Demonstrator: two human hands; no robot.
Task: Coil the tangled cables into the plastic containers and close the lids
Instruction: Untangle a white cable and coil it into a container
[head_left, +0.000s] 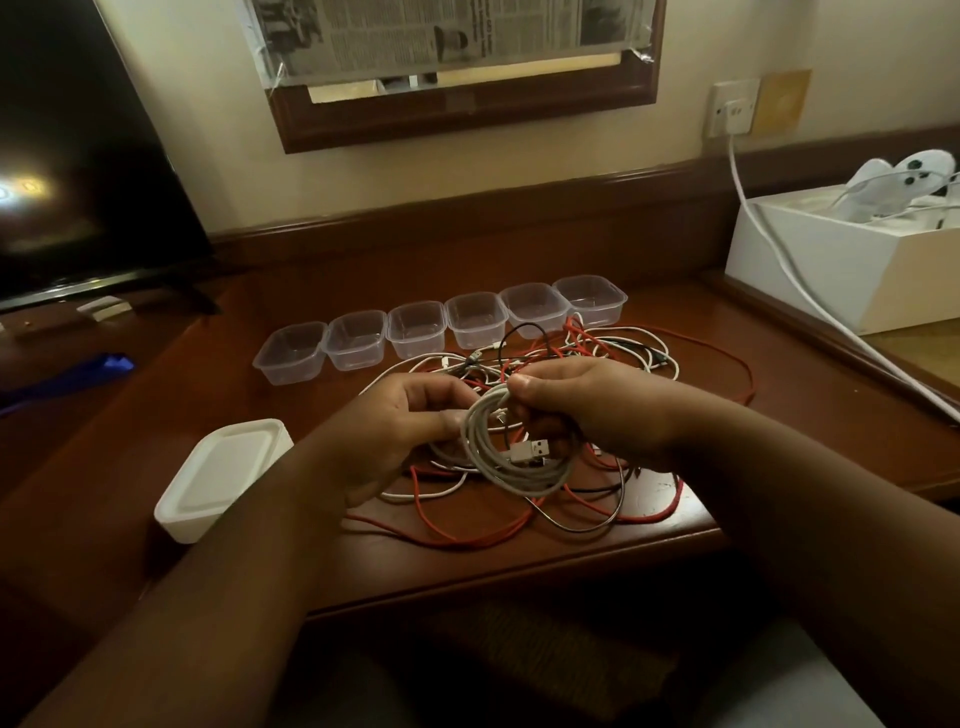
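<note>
Hands met above the desk (519, 566) in the head view. The left hand (410, 421) and right hand (587, 405) each pinched a side of the white coil (511, 462), held just over the tangled cables (613, 353). Six open containers (441, 327) stood in a row behind the tangle. Stacked lids (218, 478) lay left of the left hand.
</note>
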